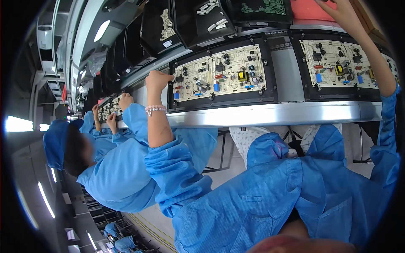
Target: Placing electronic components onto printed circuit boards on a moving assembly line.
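Circuit board (230, 86), cream: lay in black frame (271, 78). Left hand (157, 81): was at board's left edge, fingers curled, grasp indeterminable. Right hand (338, 12): was beyond board's upper right, grasp indeterminable.

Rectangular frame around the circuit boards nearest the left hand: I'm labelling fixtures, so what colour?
Black; the rectangular frame shows best in the head view.

Cream circuit boards (231, 82), dotted with yellow, blue and black components (242, 76), lie flat in a black frame (271, 82) before me, upper centre; a similar framed set (332, 63), upper right.
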Demonstrator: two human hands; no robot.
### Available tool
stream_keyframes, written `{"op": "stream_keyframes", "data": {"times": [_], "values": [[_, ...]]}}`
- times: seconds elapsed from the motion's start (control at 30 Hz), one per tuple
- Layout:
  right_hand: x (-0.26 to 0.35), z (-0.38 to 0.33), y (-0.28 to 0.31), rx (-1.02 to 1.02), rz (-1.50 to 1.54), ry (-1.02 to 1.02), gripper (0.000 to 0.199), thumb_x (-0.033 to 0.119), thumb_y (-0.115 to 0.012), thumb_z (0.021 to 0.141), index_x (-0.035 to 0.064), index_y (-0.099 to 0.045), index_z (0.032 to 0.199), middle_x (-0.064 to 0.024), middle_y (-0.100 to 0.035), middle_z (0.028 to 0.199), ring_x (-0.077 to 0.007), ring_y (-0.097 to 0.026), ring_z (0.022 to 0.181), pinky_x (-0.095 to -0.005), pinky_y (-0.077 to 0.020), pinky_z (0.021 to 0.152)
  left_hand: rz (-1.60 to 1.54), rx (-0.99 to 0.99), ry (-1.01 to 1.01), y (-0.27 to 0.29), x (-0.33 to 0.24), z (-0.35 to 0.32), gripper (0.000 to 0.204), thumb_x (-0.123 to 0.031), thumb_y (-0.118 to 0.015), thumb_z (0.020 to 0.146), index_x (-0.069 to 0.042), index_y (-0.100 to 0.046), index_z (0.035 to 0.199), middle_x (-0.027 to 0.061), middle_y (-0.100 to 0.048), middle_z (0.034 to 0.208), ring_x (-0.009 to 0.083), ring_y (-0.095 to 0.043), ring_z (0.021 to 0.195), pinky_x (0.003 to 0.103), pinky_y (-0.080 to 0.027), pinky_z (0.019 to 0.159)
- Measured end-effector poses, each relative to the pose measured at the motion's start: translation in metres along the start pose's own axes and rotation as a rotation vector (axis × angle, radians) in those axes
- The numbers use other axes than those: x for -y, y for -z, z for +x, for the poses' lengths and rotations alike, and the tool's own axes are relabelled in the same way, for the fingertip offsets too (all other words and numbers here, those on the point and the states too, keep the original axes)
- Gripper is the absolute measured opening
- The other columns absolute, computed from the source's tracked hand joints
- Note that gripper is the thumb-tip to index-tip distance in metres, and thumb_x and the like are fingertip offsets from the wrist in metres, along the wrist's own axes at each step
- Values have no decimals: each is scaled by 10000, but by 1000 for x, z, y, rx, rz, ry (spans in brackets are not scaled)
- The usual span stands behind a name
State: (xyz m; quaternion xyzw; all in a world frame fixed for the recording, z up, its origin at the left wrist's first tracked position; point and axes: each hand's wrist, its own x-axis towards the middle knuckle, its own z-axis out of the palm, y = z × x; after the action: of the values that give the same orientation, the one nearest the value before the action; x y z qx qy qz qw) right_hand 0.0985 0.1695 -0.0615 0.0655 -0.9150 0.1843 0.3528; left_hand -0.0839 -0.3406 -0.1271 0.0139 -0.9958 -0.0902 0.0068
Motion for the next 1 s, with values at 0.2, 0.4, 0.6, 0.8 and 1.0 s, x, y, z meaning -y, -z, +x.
{"op": "stream_keyframes", "data": {"times": [0.2,0.4,0.6,0.8,1.0], "values": [[5,-3,2,18,39,41,146,98,-675,763,38,-679,896,-116,-662,868,-244,-631,847,-334,-495,775,126,1,-4,1,-9,5,322,-259,-797,580,-20,-732,786,179,-695,815,311,-658,822,377,-509,769],[12,-2,2,45,101,32,153,82,-668,773,42,-679,920,-100,-676,909,-227,-635,867,-324,-496,788,221,-33,-21,0,-4,11,324,-250,-796,566,0,-720,758,190,-690,798,326,-648,822,381,-507,767],[14,6,-11,94,180,103,161,74,-660,784,48,-683,941,-91,-683,940,-220,-635,875,-321,-498,786,148,81,-68,3,14,14,279,-169,-802,571,59,-674,667,141,-614,613,200,-535,559,359,-455,595],[14,-3,4,108,102,12,169,71,-658,787,48,-685,951,-93,-681,938,-216,-634,877,-320,-496,783,98,182,-174,9,-12,24,284,-157,-806,565,71,-649,631,93,-555,557,153,-461,527,341,-406,537],[9,-1,-2,94,160,42,170,63,-656,785,42,-686,950,-97,-681,933,-210,-634,875,-313,-496,785,246,251,-123,18,-14,32,320,-191,-820,515,58,-675,651,167,-643,656,224,-603,597,339,-477,601]]}}
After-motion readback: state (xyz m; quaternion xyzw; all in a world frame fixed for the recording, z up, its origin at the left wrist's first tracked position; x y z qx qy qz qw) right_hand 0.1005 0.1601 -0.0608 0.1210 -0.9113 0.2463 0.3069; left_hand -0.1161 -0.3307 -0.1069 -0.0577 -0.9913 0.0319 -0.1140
